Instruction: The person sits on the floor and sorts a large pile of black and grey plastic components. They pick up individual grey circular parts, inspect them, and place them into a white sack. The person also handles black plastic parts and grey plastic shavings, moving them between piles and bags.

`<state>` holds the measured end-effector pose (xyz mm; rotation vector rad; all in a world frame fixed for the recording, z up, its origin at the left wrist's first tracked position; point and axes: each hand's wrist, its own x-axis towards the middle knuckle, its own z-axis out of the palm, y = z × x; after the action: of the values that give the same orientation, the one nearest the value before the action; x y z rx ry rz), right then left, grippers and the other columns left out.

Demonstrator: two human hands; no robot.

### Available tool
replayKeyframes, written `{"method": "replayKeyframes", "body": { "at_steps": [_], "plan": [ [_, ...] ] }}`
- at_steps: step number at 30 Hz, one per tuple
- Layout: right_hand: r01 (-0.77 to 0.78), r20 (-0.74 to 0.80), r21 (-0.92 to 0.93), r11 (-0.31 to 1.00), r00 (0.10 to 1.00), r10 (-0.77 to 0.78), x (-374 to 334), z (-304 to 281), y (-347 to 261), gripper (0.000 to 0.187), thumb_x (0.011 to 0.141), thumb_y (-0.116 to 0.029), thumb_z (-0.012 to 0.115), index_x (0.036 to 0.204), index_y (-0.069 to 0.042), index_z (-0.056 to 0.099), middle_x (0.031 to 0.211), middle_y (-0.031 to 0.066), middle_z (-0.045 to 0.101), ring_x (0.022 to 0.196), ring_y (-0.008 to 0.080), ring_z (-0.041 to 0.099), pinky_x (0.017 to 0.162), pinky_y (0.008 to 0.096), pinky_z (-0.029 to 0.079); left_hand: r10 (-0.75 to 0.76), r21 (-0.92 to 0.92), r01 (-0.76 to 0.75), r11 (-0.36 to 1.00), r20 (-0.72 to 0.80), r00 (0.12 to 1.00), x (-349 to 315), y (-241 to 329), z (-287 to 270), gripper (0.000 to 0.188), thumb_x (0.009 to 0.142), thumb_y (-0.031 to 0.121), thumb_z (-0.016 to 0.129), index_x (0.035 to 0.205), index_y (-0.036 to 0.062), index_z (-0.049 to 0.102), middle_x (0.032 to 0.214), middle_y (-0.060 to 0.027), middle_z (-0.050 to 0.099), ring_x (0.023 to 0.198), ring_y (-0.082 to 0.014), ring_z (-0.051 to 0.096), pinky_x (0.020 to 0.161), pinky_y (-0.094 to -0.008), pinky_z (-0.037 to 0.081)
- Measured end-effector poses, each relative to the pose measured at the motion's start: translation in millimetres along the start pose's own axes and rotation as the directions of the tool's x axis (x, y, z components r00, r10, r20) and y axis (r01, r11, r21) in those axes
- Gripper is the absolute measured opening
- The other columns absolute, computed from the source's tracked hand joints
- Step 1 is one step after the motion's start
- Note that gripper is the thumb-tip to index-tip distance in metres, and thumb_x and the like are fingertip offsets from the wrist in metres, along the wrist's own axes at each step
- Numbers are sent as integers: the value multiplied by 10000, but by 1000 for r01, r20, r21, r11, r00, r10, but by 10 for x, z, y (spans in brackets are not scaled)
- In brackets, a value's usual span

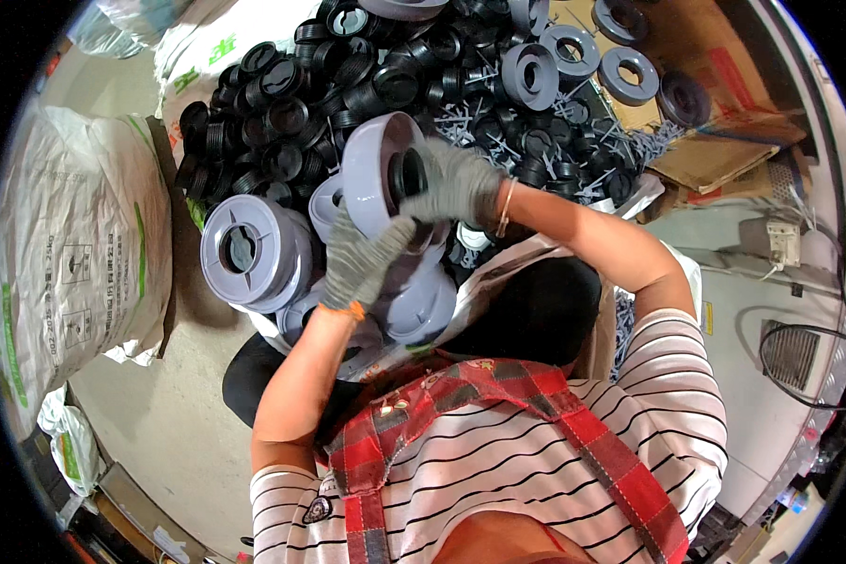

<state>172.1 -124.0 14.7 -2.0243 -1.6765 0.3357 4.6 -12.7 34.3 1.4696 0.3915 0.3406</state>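
Note:
In front of me a large grey plastic ring [367, 174] is tilted on its side. My left hand [359, 258], in a grey knit glove, grips its lower rim. At the ring's central opening sits a round black plastic cap [408, 176]. My gloved right hand [461, 183] has its fingers closed around the cap's near side; some fingertips are hidden. Stacked grey rings [254, 246] stand left of my left hand, and more grey rings [415, 305] lie below it, by my lap. Beyond both hands spreads a heap of black threaded caps [287, 115].
Small grey cross-shaped plastic pieces [653, 141] lie among the caps at the right. Several loose grey rings [628, 75] rest on cardboard [724, 162] at the far right. A full white woven sack [89, 235] stands left. A socket [782, 242] with cables is on the right.

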Motion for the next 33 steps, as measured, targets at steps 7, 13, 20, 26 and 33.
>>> {"method": "replayKeyframes", "body": {
  "at_steps": [7,13,20,26,33],
  "plan": [
    [-758,-257,82,647,611,748,103,-278,1365,687,708,-465,664,1198,-22,474,1242,231,473,1097,362,492,882,378,428,303,731,-235,641,40,952,324,-281,-384,827,644,215,754,1322,-31,348,1348,-223,375,1210,-383,397,1004,-420,334],
    [-952,-182,-38,304,306,934,-259,-248,2516,1110,616,-376,748,1384,58,74,1368,258,334,1250,348,379,1020,335,329,97,330,-94,939,5,995,295,-357,-284,630,762,123,675,1299,-33,387,1244,-197,490,1140,-278,497,975,-342,376],
    [-396,-13,-160,904,917,399,-235,17,914,599,723,-260,597,1258,-58,419,1162,225,522,1075,371,515,916,425,411,-388,-506,390,770,114,915,258,-225,-35,481,876,160,562,1295,-5,395,1223,-136,531,1132,-206,511,954,-299,407],
    [-324,54,243,914,946,321,13,-219,602,346,777,-312,630,1019,-67,605,1001,104,621,884,268,609,773,359,492,-599,-480,540,692,36,800,163,-239,-83,371,798,284,660,1068,47,568,835,-63,603,558,-172,577,439,-279,465],
    [-748,-90,-336,572,630,771,236,119,2281,566,745,-258,607,1260,-83,451,1271,206,458,1210,336,414,1003,396,352,-595,-350,564,748,21,803,230,-256,-151,387,781,332,662,1042,58,581,823,-65,607,539,-161,565,430,-269,445]
  ]
}}
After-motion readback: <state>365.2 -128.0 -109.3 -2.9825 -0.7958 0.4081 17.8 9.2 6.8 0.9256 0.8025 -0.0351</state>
